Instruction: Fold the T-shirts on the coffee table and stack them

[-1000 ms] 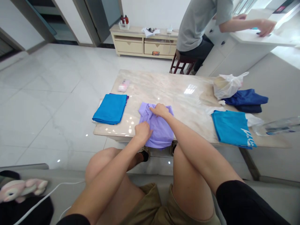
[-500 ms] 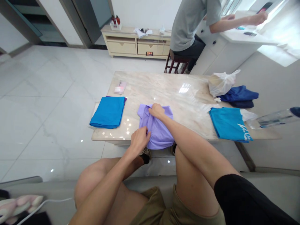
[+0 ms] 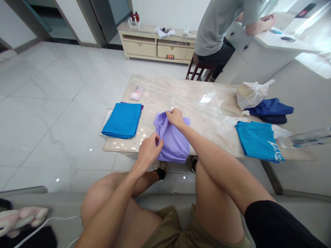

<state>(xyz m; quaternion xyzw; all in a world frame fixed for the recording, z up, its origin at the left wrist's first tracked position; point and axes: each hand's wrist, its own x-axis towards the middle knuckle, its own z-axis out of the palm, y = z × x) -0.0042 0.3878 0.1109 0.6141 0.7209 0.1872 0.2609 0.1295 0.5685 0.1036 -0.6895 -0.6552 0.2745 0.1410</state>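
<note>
A light purple cloth (image 3: 174,143), seemingly a garment, lies on the marble-topped table (image 3: 207,113) with its lower part over the front edge. My left hand (image 3: 150,146) pinches its left edge near the table front. Farther back, my right hand (image 3: 176,117) grips the upper part, where the fabric is raised into a fold between both hands. To the left lies a folded blue cloth (image 3: 122,119), with a bit of dark purple fabric under its far corner. On the right side rests a folded turquoise cloth (image 3: 256,139) with white lettering.
Beyond the turquoise cloth are a clear bottle (image 3: 305,137), a white plastic bag (image 3: 250,94) and dark blue fabric (image 3: 271,108). A person in a grey shirt (image 3: 219,31) sits on a stool (image 3: 200,67) past the table. A low cabinet (image 3: 141,48) stands by the wall.
The purple cloth's left edge is now lifted into a fold between my hands. My left hand has shifted slightly left. The seated person's forearm has drawn back, and the view has tilted slightly.
</note>
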